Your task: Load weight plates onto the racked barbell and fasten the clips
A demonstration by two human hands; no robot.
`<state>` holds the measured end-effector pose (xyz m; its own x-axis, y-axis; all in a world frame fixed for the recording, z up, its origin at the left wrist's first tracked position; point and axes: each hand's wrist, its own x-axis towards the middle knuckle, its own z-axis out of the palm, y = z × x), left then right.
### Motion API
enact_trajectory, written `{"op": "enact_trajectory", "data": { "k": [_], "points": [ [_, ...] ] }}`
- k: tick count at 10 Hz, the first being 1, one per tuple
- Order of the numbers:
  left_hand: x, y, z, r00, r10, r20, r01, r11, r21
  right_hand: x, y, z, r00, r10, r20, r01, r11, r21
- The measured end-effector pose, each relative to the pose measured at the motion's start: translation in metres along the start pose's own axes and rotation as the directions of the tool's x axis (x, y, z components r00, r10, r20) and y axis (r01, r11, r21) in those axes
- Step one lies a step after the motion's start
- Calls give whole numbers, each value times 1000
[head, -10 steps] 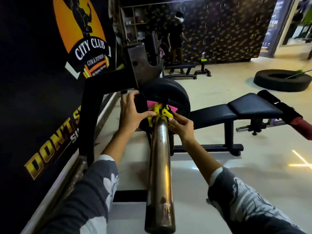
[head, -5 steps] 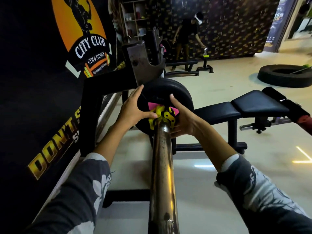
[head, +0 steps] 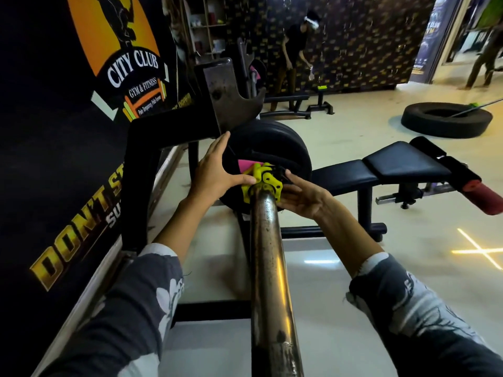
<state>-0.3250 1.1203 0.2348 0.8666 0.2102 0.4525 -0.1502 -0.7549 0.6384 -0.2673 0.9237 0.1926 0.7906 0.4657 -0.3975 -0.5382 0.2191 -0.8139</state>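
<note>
My left hand (head: pixel 215 172) spread flat on the black weight plate (head: pixel 275 148), thumb at the yellow clip (head: pixel 261 183) on the barbell sleeve (head: pixel 268 254), my right hand (head: pixel 302 197) loosely open, fingertips touching the clip

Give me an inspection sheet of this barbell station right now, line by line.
Surface: pale glossy floor, light reflections.
Job's things: black weight plate on barbell sleeve; yellow clip against it.
Clutter: nothing seen.
Hands: left hand open, thumb touching clip; right hand open, fingers beside clip.
Cables: nothing seen.
Surroundings: black bench, tyre, rack hook, another person behind.
</note>
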Motion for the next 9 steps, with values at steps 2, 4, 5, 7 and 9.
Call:
{"op": "enact_trajectory", "data": {
  "k": [2,4,5,7,9],
  "points": [
    [-4,-1,0,1000,7,-10,-7,1000,19,-6,5,6,992,-112,-56,112,994,-9],
    [-34,3,9,992,103,-77,-92,987,135,-25,33,13,712,-693,-113,498,612,-614],
    [-57,2,16,984,149,-98,-135,981,138,-37,53,11,584,-811,15,556,387,-736],
    [-93,1,24,988,135,-74,-133,991,28,-65,79,9,582,-810,71,499,288,-817],
    [-134,9,13,992,76,-103,-74,997,20,-91,86,13,558,-823,104,547,271,-792]
  ]
}}
